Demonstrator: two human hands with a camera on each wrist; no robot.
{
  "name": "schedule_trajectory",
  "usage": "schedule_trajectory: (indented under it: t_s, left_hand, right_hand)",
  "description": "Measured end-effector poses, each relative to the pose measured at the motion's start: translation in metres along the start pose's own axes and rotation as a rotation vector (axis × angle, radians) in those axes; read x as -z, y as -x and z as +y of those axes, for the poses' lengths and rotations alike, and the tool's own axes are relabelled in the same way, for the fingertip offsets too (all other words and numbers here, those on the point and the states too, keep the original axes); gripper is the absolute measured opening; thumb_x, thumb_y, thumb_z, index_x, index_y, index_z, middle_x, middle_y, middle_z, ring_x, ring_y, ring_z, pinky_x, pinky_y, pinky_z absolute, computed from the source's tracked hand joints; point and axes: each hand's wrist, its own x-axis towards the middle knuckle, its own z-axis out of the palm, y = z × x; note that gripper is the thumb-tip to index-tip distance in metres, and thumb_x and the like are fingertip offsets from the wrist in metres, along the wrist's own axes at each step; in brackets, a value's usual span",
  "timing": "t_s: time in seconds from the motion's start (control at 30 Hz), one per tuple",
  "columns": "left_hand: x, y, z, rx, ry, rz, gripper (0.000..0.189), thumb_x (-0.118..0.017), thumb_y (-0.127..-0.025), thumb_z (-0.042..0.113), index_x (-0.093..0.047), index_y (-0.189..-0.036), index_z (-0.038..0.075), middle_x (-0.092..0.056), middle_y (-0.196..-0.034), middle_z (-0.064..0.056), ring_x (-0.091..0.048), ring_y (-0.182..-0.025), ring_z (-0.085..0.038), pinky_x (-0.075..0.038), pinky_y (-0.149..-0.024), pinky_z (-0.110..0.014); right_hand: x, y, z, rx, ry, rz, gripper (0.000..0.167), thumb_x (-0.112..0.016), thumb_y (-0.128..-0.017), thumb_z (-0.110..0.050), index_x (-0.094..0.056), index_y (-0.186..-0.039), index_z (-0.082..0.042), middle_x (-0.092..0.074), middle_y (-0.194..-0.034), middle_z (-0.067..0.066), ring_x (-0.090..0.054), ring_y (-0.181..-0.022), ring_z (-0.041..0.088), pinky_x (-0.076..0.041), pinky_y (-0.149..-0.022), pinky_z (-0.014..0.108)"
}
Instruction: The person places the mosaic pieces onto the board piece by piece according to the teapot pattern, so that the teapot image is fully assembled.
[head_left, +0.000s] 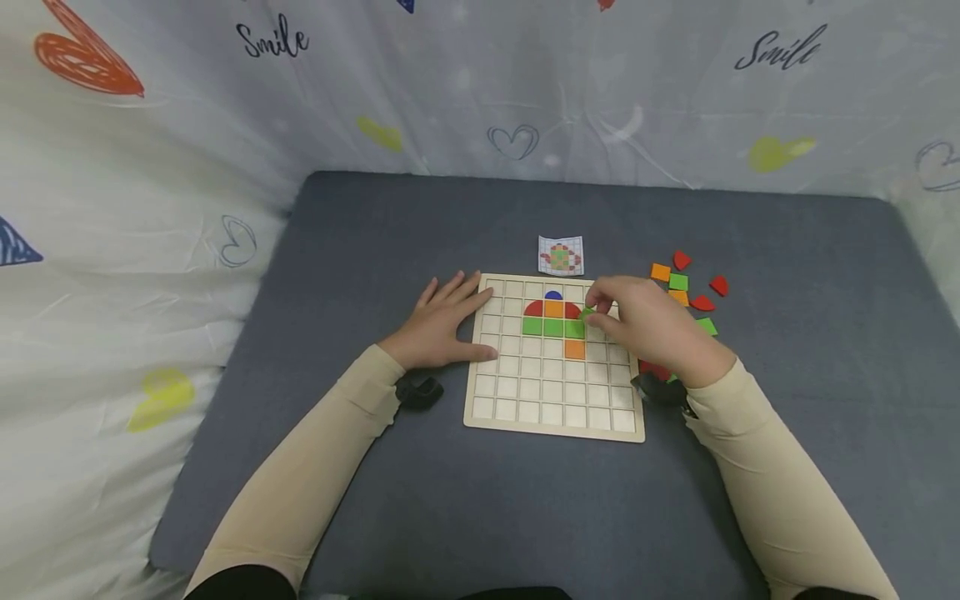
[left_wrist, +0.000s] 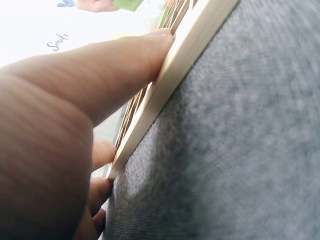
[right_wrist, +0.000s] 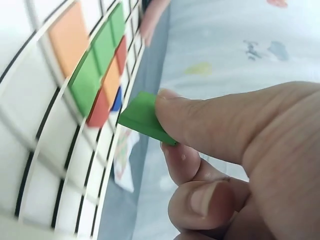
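A wooden grid board (head_left: 525, 414) lies on the table, with a blue piece, two red pieces, several green square tiles (head_left: 553, 327) and two orange square tiles (head_left: 574, 349) set in its upper cells. My left hand (head_left: 448, 327) rests on the board's left edge, fingers spread; in the left wrist view the thumb (left_wrist: 120, 65) presses on the rim. Above the board's upper right part, my right hand (head_left: 648, 325) pinches a green tile (right_wrist: 145, 117) between thumb and fingers. In the right wrist view that tile is tilted and apart from the grid.
A small picture card (head_left: 561, 256) with a coloured grid pattern lies behind the board. To the right are loose orange tiles (head_left: 660, 272), green tiles (head_left: 678, 282) and red pieces (head_left: 719, 286), some partly hidden by the right hand. A printed curtain (head_left: 450, 92) hangs behind the grey table (head_left: 420, 517).
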Motion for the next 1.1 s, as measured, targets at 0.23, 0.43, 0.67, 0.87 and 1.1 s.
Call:
schedule_trajectory:
  t_s: [0.23, 0.43, 0.67, 0.87, 1.1]
  left_hand:
    - [-0.002, 0.0, -0.001, -0.001, -0.014, -0.005, 0.103, -0.072, -0.091, 0.066, -0.022, -0.17, 0.022, -0.002, -0.178, -0.001, 0.005, -0.164, -0.023, 0.015, -0.129, -0.052]
    - [-0.003, 0.0, -0.002, 0.004, -0.019, -0.008, 0.103, -0.072, -0.091, 0.066, -0.022, -0.17, 0.023, -0.002, -0.178, -0.001, 0.006, -0.164, -0.023, 0.015, -0.129, -0.051]
    - [-0.001, -0.002, 0.0, -0.002, -0.025, -0.012, 0.102, -0.07, -0.092, 0.067, -0.022, -0.17, 0.023, -0.002, -0.178, -0.001, 0.005, -0.164, -0.024, 0.014, -0.129, -0.051]
    - [-0.001, -0.002, -0.001, 0.002, -0.031, -0.011, 0.102, -0.071, -0.092, 0.066, -0.022, -0.17, 0.023, -0.002, -0.178, -0.001, 0.005, -0.164, -0.023, 0.014, -0.129, -0.051]
    - [-0.001, -0.001, -0.002, 0.005, -0.022, -0.006, 0.102, -0.071, -0.092, 0.067, -0.022, -0.17, 0.022, -0.002, -0.178, -0.001, 0.005, -0.164, -0.023, 0.014, -0.129, -0.051]
  right_hand:
    - [-0.013, -0.008, -0.012, 0.044, -0.041, -0.082, 0.01, -0.081, -0.094, -0.011, -0.074, -0.101, -0.012, -0.068, -0.09, -0.002, -0.058, -0.078, 0.017, -0.05, -0.071, 0.035]
    - [-0.024, -0.013, -0.015, 0.066, -0.08, -0.156, 0.011, -0.083, -0.091, -0.012, -0.074, -0.094, -0.017, -0.068, -0.085, -0.005, -0.057, -0.076, 0.016, -0.049, -0.069, 0.034]
    - [-0.033, -0.015, -0.015, 0.082, -0.086, -0.178, 0.011, -0.085, -0.091, -0.014, -0.074, -0.092, -0.017, -0.067, -0.082, -0.006, -0.057, -0.071, 0.014, -0.049, -0.068, 0.033]
    - [-0.036, -0.017, -0.016, 0.088, -0.057, -0.186, 0.01, -0.084, -0.092, -0.015, -0.074, -0.092, -0.016, -0.068, -0.085, -0.006, -0.059, -0.077, 0.015, -0.05, -0.073, 0.034]
    - [-0.038, -0.017, -0.018, 0.086, -0.017, -0.171, 0.008, -0.083, -0.093, -0.017, -0.075, -0.094, -0.016, -0.068, -0.091, -0.004, -0.059, -0.082, 0.017, -0.052, -0.078, 0.035]
